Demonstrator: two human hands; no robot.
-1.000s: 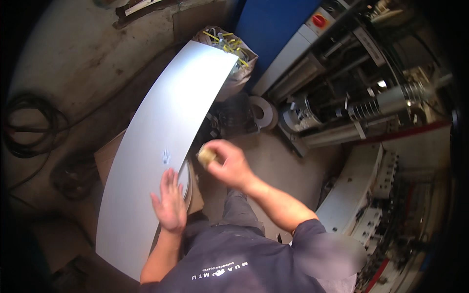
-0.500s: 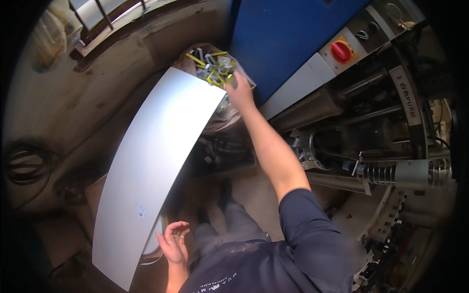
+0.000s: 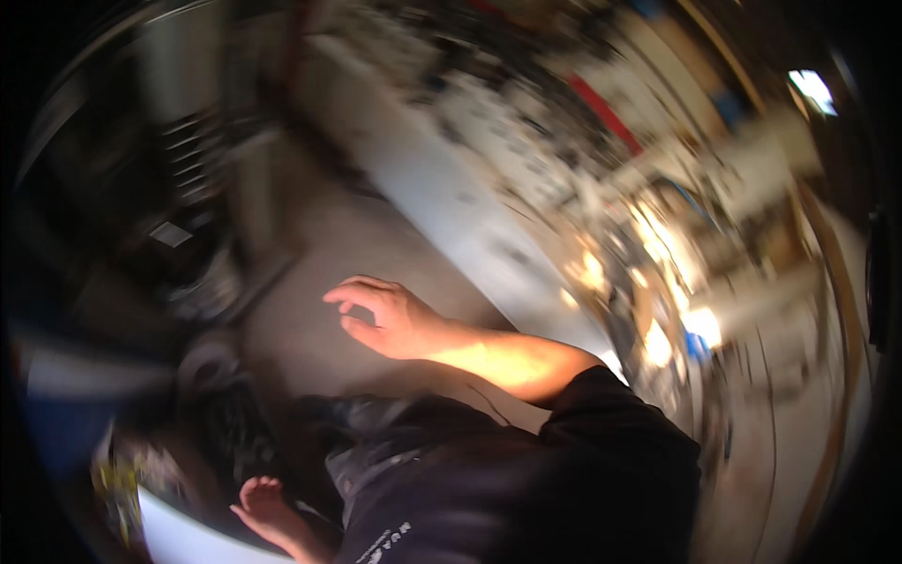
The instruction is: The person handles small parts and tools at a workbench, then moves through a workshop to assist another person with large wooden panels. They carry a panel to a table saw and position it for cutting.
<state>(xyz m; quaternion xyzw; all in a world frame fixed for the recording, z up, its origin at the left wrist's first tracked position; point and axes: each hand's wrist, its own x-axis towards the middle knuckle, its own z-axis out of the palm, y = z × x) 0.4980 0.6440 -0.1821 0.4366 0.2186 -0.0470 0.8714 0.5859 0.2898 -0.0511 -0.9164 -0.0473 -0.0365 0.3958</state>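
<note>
My right hand (image 3: 387, 320) is in mid-air over the floor, its fingers loosely curved and the thumb apart, with nothing in it. Low at the left, my left hand (image 3: 267, 508) has its thumb spread from the fingers and appears to hold nothing. Close by it lies the end of a white panel (image 3: 183, 534), mostly cut off by the lower edge of the picture. Beyond that panel, at the far left, yellow strips (image 3: 120, 489) show in a blurred heap.
A long pale machine bed (image 3: 442, 202) runs diagonally across the view, blurred, with parts on its far side. A red bar (image 3: 606, 115) sits there. Dark machinery (image 3: 183, 202) stands at the left. Brown floor (image 3: 310, 282) lies between them.
My view has swung round to the right, so the panel and yellow strips are now at the lower left. My right hand has left the yellow strips and is empty over the floor.
</note>
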